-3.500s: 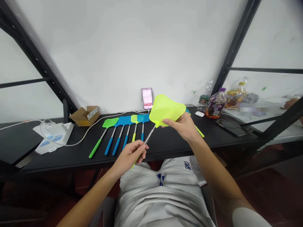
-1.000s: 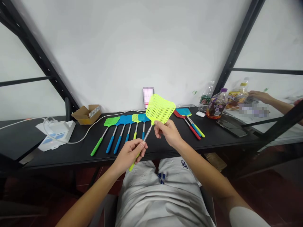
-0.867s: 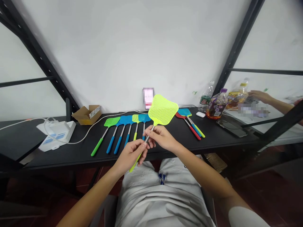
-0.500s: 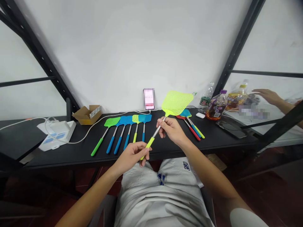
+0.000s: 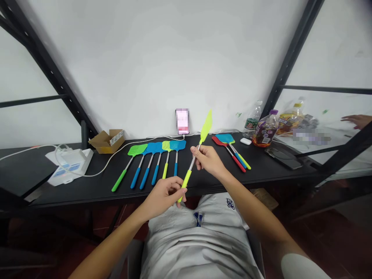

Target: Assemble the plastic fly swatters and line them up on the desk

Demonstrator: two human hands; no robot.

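A yellow-green fly swatter is held up over the table's front edge, its head turned almost edge-on. My left hand is closed on its yellow grip, and my right hand pinches the metal shaft below the head. To the left, a row of several swatters lies on the table, among them a green swatter and a blue swatter. Right of my hands lies a small group: a red swatter, a blue swatter and one with a yellow handle.
A phone leans on the wall behind. An open cardboard box and a white power strip sit left. Bottles, a white case and a dark phone stand or lie right. Black metal frames rise at both sides.
The held swatter has been rotated about its shaft, so its head went from broad side to nearly edge-on. Both hands keep their hold, the left slightly lower.
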